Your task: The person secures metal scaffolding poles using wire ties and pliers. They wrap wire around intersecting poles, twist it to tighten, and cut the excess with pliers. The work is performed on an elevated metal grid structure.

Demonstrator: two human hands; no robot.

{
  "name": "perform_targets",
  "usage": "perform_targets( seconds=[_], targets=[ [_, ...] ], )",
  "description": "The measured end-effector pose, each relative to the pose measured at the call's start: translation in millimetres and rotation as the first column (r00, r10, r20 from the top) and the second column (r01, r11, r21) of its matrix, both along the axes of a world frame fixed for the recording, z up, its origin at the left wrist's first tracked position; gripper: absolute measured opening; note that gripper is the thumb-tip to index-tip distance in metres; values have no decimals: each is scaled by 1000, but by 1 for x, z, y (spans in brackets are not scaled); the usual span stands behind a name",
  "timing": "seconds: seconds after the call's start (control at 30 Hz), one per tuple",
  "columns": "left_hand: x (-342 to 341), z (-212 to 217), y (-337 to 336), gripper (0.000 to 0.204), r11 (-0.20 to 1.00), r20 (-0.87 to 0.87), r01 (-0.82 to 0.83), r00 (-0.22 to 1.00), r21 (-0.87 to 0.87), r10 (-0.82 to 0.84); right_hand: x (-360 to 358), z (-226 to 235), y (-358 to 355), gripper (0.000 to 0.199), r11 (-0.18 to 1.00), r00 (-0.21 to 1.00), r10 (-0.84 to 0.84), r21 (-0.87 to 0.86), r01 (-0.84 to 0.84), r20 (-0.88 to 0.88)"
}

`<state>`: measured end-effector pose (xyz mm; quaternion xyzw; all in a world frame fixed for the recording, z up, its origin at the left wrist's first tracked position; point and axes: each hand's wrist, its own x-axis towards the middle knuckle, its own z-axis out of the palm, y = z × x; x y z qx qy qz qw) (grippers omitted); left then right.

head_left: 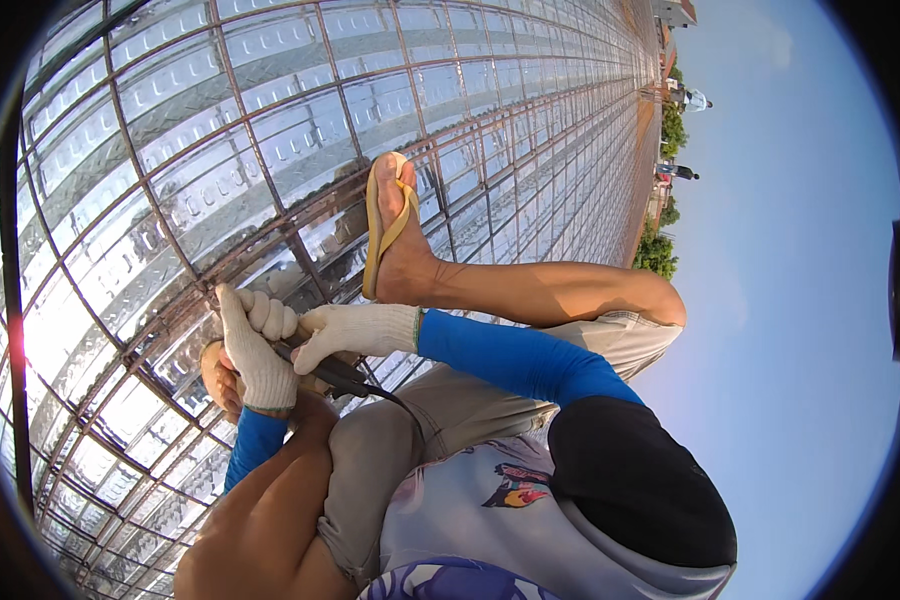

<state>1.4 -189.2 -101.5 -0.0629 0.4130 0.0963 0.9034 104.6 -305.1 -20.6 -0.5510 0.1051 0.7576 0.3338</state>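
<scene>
My left hand point(257, 362), in a white knit glove, is closed at the front end of a dark corded tool point(342, 378). Its fingers curl close to a crossing of the rusty steel rebar mesh point(186, 278). My right hand point(362, 331), gloved the same way, wraps its thumb and fingers round the tool's body just behind the left. A black cord point(398, 402) trails from the tool's rear across my trouser leg. The gloves hide the tool's working end, so its exact kind cannot be made out. Blue sleeves cover both forearms.
Shiny corrugated metal decking point(195, 125) lies beneath the mesh. My sandalled foot point(390, 225) rests on the bars beyond my hands, and my other foot point(220, 378) is beside the left glove. Far off are two people point(678, 172), point(692, 98) and green trees point(656, 250). A dark bar point(12, 300) crosses the left side.
</scene>
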Motion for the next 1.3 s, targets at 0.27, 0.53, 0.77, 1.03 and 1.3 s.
perform_targets(
  seconds=[0.27, 0.53, 0.77, 1.03, 1.3],
  targets=[
    [-24, -17, -11, 42, 984, 30, 154, 988, -94, -152, -21, 16, 23, 53, 933, 893, 358, -132, -334, 273],
    [-34, -30, -11, 40, 964, 246, 73, 969, -254, -9, -43, 29, 31, 68, 787, 575, 613, -353, -507, 541],
    [-15, 2, 17, 35, 948, 49, 245, 970, -202, -240, -22, 25, 26, 32, 987, 1000, 18, -161, -18, -3],
    [9, 4, -4, 36, 983, -65, 57, 995, -172, -69, 32, 16, 35, 23, 900, 905, 419, -169, -403, 75],
    [13, 5, -4, 36, 983, -108, 92, 988, -160, -110, 37, 15, 35, 21, 896, 903, 425, -172, -411, 57]
  ],
)
